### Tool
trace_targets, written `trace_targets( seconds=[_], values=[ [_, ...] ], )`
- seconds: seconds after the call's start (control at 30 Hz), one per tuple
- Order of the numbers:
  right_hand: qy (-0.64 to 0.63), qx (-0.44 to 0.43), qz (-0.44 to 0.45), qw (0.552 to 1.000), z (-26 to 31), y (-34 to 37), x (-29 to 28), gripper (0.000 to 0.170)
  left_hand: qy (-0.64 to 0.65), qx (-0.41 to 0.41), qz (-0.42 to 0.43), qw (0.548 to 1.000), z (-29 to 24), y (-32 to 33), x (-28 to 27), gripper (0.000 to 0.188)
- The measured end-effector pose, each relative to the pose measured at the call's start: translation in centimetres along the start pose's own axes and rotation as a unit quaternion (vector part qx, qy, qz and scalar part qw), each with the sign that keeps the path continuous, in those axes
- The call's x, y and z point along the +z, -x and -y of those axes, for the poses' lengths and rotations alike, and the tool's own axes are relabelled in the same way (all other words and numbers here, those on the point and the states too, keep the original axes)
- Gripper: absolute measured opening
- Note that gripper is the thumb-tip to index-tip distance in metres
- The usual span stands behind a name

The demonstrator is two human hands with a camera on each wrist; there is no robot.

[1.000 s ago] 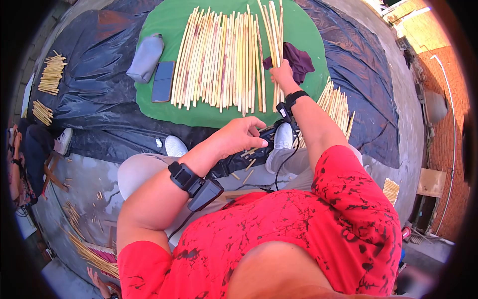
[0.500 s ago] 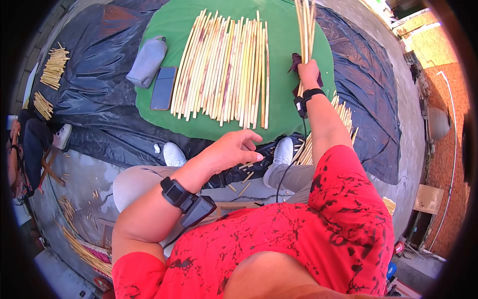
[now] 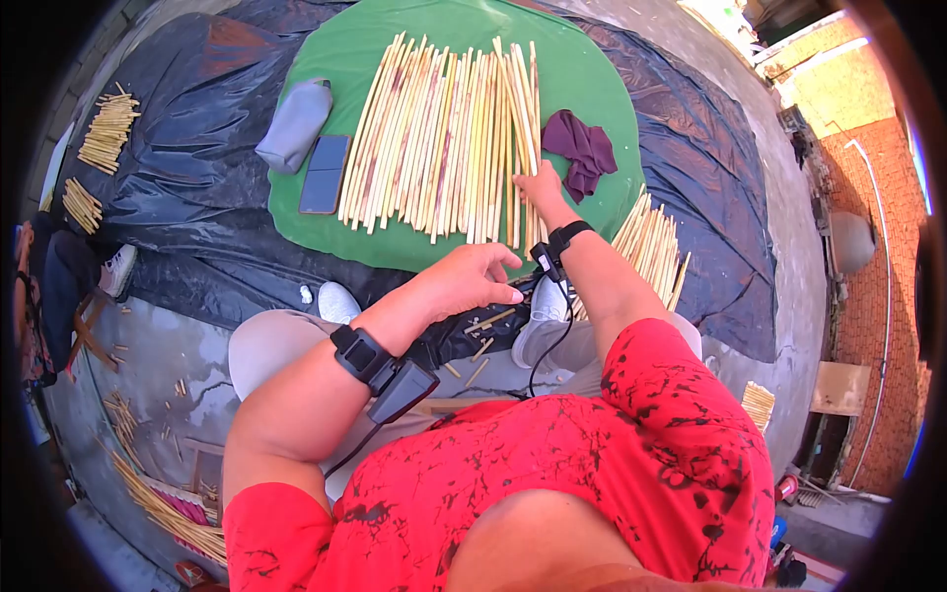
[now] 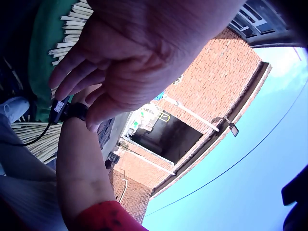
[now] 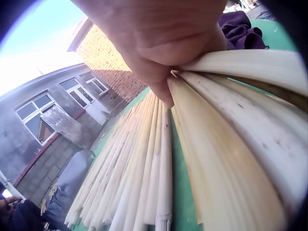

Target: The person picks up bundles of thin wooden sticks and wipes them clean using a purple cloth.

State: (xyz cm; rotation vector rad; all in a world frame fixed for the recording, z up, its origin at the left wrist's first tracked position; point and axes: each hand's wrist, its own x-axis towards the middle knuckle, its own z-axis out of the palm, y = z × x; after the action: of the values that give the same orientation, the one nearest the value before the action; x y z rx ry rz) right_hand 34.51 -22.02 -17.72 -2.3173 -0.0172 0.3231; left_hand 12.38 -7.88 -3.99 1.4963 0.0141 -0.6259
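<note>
Gripping bundle of pale sticks (image 3: 520,104): right hand (image 3: 543,188), at right end of stick row (image 3: 424,138) on green cloth (image 3: 592,87). Left hand (image 3: 459,281) released, fingers loosely bent, near green cloth. Purple cloth (image 3: 582,153) beside right hand; phone (image 3: 324,176), grey pouch (image 3: 295,123) left of stick row.

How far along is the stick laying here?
Looks partly done: a broad row of sticks lies side by side on the green cloth. The right hand holds a few more sticks at the row's right end; the left hand holds nothing. Probably left: those, plus perhaps the pile beside the cloth.
</note>
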Motion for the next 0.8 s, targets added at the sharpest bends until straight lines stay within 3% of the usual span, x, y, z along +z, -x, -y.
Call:
trace_targets(
  seconds=[0.17, 0.33, 0.37, 0.43, 0.5, 0.57, 0.7, 0.8],
  values=[
    [0.015, 0.038, -0.003, 0.999, -1.2, -0.1, -0.7, 0.038, -0.013, -0.003, 0.005, 1.000, 0.3, 0.4, -0.6, 0.047],
    [0.081, 0.143, -0.108, 0.981, -4.0, -3.7, -4.1, 0.041, -0.012, 0.016, -0.004, 1.000, 0.3, 1.1, -0.8, 0.047],
    [0.082, 0.144, -0.107, 0.980, -4.2, -4.1, -4.3, 0.041, -0.020, 0.017, -0.005, 1.000, 0.1, 1.3, -0.8, 0.047],
    [0.154, 0.094, -0.205, 0.962, -4.4, -4.9, -4.1, 0.044, -0.029, 0.015, -0.005, 0.999, 0.2, 1.4, -1.0, 0.047],
    [0.148, 0.094, -0.201, 0.964, -3.4, -4.4, -3.5, 0.046, -0.025, 0.013, -0.007, 1.000, 0.3, 1.3, -1.1, 0.047],
    [0.173, 0.029, -0.226, 0.958, -1.6, -3.3, -2.5, 0.047, -0.022, 0.018, -0.008, 1.000, 0.1, 1.2, -1.1, 0.047],
    [0.074, 0.045, -0.090, 0.992, -2.1, -3.1, 0.8, 0.046, -0.051, 0.032, -0.002, 0.998, 0.3, 0.9, -0.9, 0.047],
    [0.139, 0.011, -0.084, 0.987, 0.5, -0.4, 1.7, 0.047, -0.065, 0.035, -0.006, 0.997, 0.4, 1.0, -0.7, 0.047]
  ],
)
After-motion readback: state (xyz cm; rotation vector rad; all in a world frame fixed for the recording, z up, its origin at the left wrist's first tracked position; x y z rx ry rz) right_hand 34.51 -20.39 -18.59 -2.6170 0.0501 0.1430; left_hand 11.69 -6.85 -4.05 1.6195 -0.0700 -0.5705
